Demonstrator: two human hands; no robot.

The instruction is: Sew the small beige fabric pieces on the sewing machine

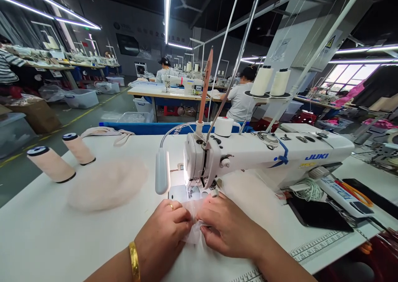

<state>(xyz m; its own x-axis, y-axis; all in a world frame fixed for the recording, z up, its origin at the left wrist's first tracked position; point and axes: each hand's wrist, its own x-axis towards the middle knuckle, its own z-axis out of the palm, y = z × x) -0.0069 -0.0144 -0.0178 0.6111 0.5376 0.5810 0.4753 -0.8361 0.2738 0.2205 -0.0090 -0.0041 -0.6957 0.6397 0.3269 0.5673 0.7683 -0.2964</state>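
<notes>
Left hand (163, 234) at lower centre of frame, smooth gold bangle (134, 259) at the wrist; right hand (228, 224) just beside it. Fingers of both curled nearly closed, pinching a sheer, pale, crinkled fabric (193, 233) between them. Fabric sits at lower centre, just in front of the presser area of a glossy white sewing machine (248, 155). Left-centre: gauzy peach heap (108, 184), rounded, soft-edged, on smooth white worktop (40, 236). Two tapered peach thread cones (52, 165) beyond it. Lower right: flat printed ruler strip (317, 247).
</notes>
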